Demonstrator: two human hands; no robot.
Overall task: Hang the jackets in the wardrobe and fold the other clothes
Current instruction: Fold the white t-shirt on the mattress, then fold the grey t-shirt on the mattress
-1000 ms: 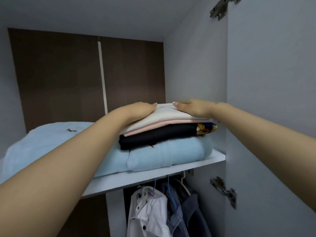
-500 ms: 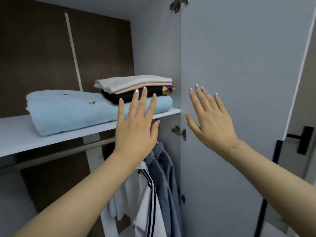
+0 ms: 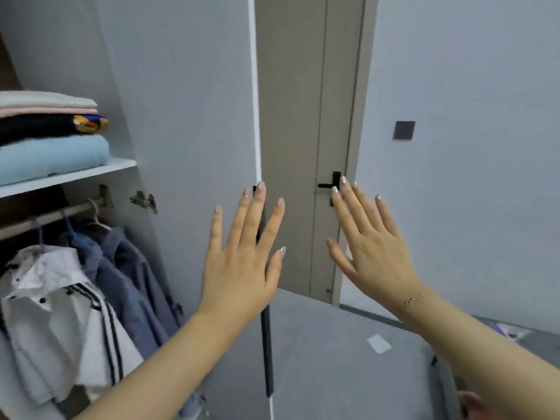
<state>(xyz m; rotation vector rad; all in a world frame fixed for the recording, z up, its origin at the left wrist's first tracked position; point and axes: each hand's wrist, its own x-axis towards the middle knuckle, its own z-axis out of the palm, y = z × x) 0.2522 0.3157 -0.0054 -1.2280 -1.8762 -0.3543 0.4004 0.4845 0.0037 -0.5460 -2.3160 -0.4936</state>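
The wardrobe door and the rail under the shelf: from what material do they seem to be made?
The wardrobe door looks like laminated board with a matte grey finish: flat, even colour, a thin pale edge strip. The rail looks like brushed metal, judging by its dull silvery sheen; the blur leaves this open.

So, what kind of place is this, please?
Most likely a bedroom at home: an open wardrobe door, jackets hanging on the rail, folded clothes on the shelf, and a room door behind.
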